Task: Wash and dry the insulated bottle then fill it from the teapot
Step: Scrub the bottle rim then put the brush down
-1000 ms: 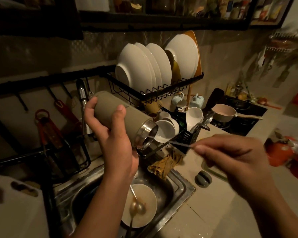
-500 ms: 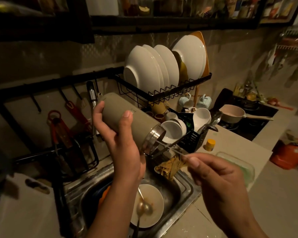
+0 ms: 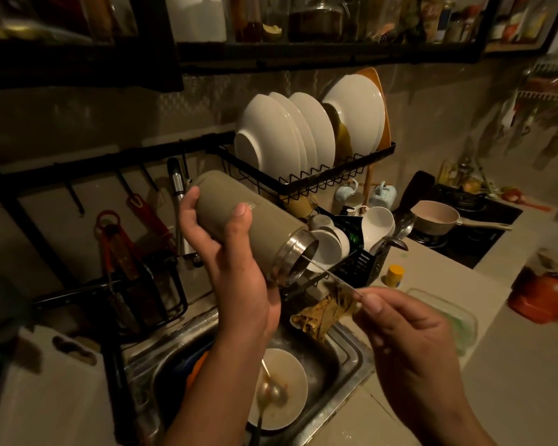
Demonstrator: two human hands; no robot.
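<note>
Left hand [image 3: 236, 278] wraps the olive insulated bottle [image 3: 248, 220] mid-body, grip closed round it, bottle tilted w/ its steel mouth down-right, held above the sink [image 3: 345, 358]. Right hand [image 3: 409, 342] has its grip pinched on a thin rod [image 3: 329, 273] whose far end goes into the bottle mouth. In the sink: white plate [image 3: 287, 381] w/ a spoon [image 3: 271, 392] on it; teapot can't be made out.

1 bottle [image 3: 255, 220], 2 hands [image 3: 236, 278], 1 saucepan [image 3: 435, 217], 1 sink [image 3: 345, 358]
</note>
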